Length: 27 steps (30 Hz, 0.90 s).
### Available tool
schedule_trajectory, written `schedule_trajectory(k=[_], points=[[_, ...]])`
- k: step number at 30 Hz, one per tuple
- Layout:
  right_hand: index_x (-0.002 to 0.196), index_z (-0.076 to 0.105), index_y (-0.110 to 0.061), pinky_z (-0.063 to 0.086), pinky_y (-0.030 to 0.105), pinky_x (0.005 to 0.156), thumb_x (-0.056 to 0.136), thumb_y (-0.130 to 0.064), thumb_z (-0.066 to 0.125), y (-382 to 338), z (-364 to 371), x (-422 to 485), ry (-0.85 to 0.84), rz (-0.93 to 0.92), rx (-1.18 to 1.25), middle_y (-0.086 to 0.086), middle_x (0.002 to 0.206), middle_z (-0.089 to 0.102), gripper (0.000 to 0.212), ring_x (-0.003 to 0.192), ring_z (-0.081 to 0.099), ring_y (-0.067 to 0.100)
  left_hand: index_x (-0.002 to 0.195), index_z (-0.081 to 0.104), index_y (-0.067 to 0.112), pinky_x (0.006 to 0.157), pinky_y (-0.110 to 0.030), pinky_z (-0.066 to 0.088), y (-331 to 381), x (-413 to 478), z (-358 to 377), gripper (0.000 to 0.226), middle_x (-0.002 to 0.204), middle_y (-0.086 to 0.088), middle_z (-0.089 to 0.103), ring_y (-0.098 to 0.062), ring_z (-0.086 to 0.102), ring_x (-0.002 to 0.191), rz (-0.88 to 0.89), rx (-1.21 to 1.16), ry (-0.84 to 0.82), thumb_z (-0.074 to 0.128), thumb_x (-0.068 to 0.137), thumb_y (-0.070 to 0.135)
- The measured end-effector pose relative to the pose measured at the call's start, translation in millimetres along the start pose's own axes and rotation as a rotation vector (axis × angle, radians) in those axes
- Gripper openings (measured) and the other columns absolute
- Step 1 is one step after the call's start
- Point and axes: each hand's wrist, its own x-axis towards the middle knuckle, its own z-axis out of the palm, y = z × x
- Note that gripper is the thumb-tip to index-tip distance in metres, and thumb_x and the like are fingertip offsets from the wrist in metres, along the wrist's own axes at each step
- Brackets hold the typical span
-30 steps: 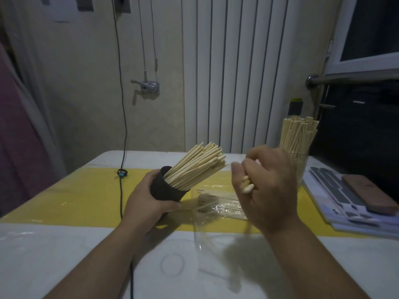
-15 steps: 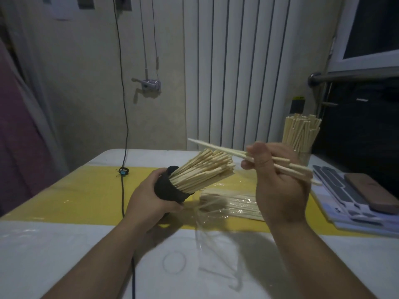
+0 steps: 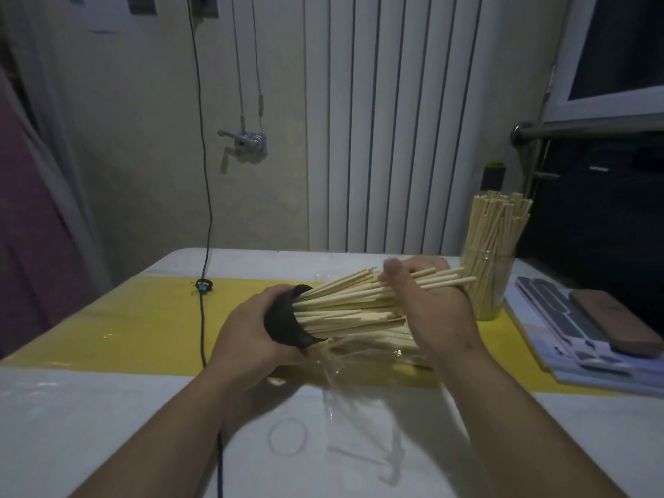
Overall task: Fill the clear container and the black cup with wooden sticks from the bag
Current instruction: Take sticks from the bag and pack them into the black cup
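My left hand grips the black cup, tipped almost on its side with its mouth to the right. A thick bundle of wooden sticks juts out of it. My right hand holds a few sticks between thumb and fingers, lying along the top of that bundle, their ends poking out to the right. The clear container stands upright at the back right, packed with sticks. The clear plastic bag lies crumpled on the table under my hands, with more sticks inside it.
A black cable runs down the wall and across the table's left half. A rubber band lies near the front. Papers and a brown case sit at the right edge. A yellow strip crosses the white table.
My right hand lifted a few sticks out of the bag and brought them left and down onto the bundle. My left hand tipped the cup further onto its side.
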Motion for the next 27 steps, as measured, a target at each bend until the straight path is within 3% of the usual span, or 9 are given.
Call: schedule_trajectory(k=[3,5,9,12,16,20,24,25,27], points=[[0.1,0.066,-0.028,0.048,0.011,0.075,0.065,-0.053,0.077,2,2,-2,-0.18,0.078,-0.03,-0.005,0.119,0.054,0.045,0.102,0.061,0.009,0.118,0.063,0.045,0.085,-0.032,0.055,1,0,1,0.086,0.11,0.024,0.068,0.001,0.063,0.102,0.011,0.007,0.01,0.087,0.04,0.02],[0.113,0.058,-0.031,0.047,0.017,0.08,0.066,-0.048,0.085,4,3,-3,-0.155,0.1,0.105,-0.007,0.121,0.053,0.057,0.108,0.057,0.008,0.116,0.063,0.046,0.085,-0.033,0.055,1,0,1,0.084,0.109,0.025,0.068,0.001,0.063,0.101,0.007,-0.001,0.016,0.088,0.041,0.016],[0.096,0.063,-0.022,0.043,0.024,0.078,0.086,-0.038,0.044,2,7,-6,0.13,0.078,0.258,0.002,0.105,0.066,0.027,0.103,0.06,0.016,0.111,0.063,0.049,0.081,-0.028,0.054,2,-1,0,0.082,0.107,0.026,0.068,0.004,0.063,0.098,0.011,-0.01,0.023,0.089,0.043,0.011],[0.094,0.066,-0.025,0.043,0.012,0.071,0.101,-0.021,0.043,3,11,-8,0.067,0.012,0.065,-0.004,0.101,0.065,0.024,0.092,0.06,0.005,0.108,0.063,0.05,0.079,-0.022,0.051,3,-2,0,0.082,0.105,0.027,0.069,0.006,0.063,0.097,0.011,-0.015,0.017,0.09,0.046,0.004],[0.1,0.068,-0.033,0.048,0.027,0.092,0.095,-0.041,0.056,6,6,-2,-0.016,-0.053,-0.032,-0.011,0.111,0.066,0.015,0.106,0.06,0.003,0.108,0.062,0.051,0.078,-0.023,0.052,4,-2,-1,0.079,0.105,0.027,0.068,0.005,0.063,0.097,0.002,-0.02,0.022,0.089,0.044,0.013],[0.102,0.073,-0.027,0.045,0.009,0.086,0.091,-0.042,0.05,3,4,-6,0.057,-0.095,0.059,-0.014,0.11,0.07,0.03,0.107,0.06,-0.004,0.106,0.06,0.054,0.073,-0.017,0.048,5,-4,-1,0.081,0.102,0.034,0.066,0.01,0.061,0.095,-0.015,0.006,0.031,0.091,0.051,0.004],[0.124,0.061,-0.035,0.033,0.001,0.094,0.088,-0.049,0.042,9,13,-9,-0.142,-0.111,-0.129,-0.018,0.136,0.054,0.044,0.121,0.043,-0.018,0.11,0.058,0.057,0.074,-0.021,0.05,3,-3,-1,0.082,0.103,0.034,0.065,0.011,0.06,0.095,-0.022,0.014,0.022,0.091,0.054,0.008],[0.13,0.059,-0.035,0.029,0.004,0.102,0.088,-0.051,0.04,12,14,-9,-0.192,-0.12,-0.192,-0.02,0.143,0.047,0.049,0.127,0.036,-0.018,0.111,0.057,0.057,0.075,-0.021,0.05,3,-3,-2,0.082,0.105,0.034,0.065,0.01,0.06,0.096,-0.014,0.022,0.014,0.091,0.053,0.01],[0.134,0.057,-0.033,0.026,0.027,0.117,0.09,-0.052,0.036,17,18,-8,-0.229,-0.121,-0.275,-0.02,0.15,0.04,0.052,0.139,0.027,-0.007,0.114,0.055,0.058,0.077,-0.021,0.05,4,-3,-1,0.082,0.108,0.033,0.065,0.008,0.061,0.098,0.005,0.048,-0.001,0.091,0.052,0.016]])
